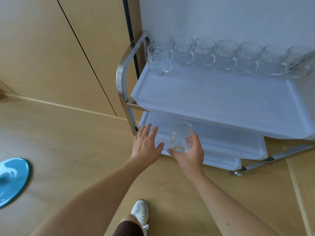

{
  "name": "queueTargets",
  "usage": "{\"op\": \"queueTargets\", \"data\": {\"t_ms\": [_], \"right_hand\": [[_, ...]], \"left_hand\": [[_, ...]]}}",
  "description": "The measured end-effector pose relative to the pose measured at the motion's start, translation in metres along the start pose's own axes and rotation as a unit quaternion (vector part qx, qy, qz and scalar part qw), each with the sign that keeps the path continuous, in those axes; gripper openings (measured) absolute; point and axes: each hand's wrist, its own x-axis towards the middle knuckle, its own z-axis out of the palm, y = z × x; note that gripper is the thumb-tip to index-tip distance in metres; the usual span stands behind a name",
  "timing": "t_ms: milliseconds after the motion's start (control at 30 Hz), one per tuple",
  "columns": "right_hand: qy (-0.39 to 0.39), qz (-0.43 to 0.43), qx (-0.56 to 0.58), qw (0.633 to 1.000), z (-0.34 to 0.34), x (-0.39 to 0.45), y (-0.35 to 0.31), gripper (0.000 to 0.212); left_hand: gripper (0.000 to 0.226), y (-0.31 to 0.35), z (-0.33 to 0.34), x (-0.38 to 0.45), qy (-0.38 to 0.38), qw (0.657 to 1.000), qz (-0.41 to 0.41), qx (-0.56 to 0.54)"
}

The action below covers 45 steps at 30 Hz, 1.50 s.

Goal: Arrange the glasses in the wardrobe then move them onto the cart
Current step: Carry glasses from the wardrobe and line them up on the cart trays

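Note:
A clear tumbler point(181, 136) is gripped upright in my right hand point(189, 155), just in front of the cart's lower white tray point(226, 142). My left hand point(146, 143) hovers beside it with fingers spread, empty, over the lower tray's left corner. On the cart's upper white tray point(213, 96) several clear glass mugs point(204, 51) stand in a row along the back edge. One more mug point(157, 60) stands at the back left corner, in front of the row.
The cart's chrome handle point(122, 72) curves up on the left. Closed wooden wardrobe doors point(59, 48) fill the left side. A round blue object point(12, 181) lies on the wooden floor at the far left. My white shoe point(140, 212) is below the hands.

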Motion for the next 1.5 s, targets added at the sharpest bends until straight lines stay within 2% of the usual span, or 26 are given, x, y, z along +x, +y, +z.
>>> {"op": "queueTargets", "data": {"t_ms": [333, 433, 600, 800, 1033, 1233, 1500], "right_hand": [[0.029, -0.041, 0.006, 0.999, 0.05, 0.047, 0.106, 0.094], [0.044, -0.06, 0.014, 0.997, 0.063, 0.065, 0.124, 0.094], [0.062, -0.08, 0.041, 0.994, 0.08, 0.09, 0.148, 0.106], [0.072, -0.109, 0.041, 0.991, 0.099, 0.116, 0.161, 0.105], [0.091, -0.119, 0.036, 0.988, 0.117, 0.14, 0.17, 0.103], [0.108, -0.116, 0.064, 0.985, 0.128, 0.162, 0.173, 0.103], [0.105, -0.136, 0.082, 0.982, 0.138, 0.193, 0.178, 0.098]], "left_hand": [[0.071, -0.051, 0.099, 0.056, 0.036, 0.999, 0.034, 0.016], [0.071, -0.062, 0.114, 0.074, 0.062, 0.996, 0.058, 0.014], [0.07, -0.08, 0.124, 0.104, 0.102, 0.992, 0.07, 0.03], [0.068, -0.089, 0.144, 0.125, 0.122, 0.987, 0.094, 0.044], [0.064, -0.098, 0.176, 0.15, 0.103, 0.992, 0.066, 0.02], [0.055, -0.102, 0.191, 0.17, 0.152, 0.985, 0.079, -0.018], [0.053, -0.113, 0.175, 0.228, 0.137, 0.985, 0.091, 0.051]]}}
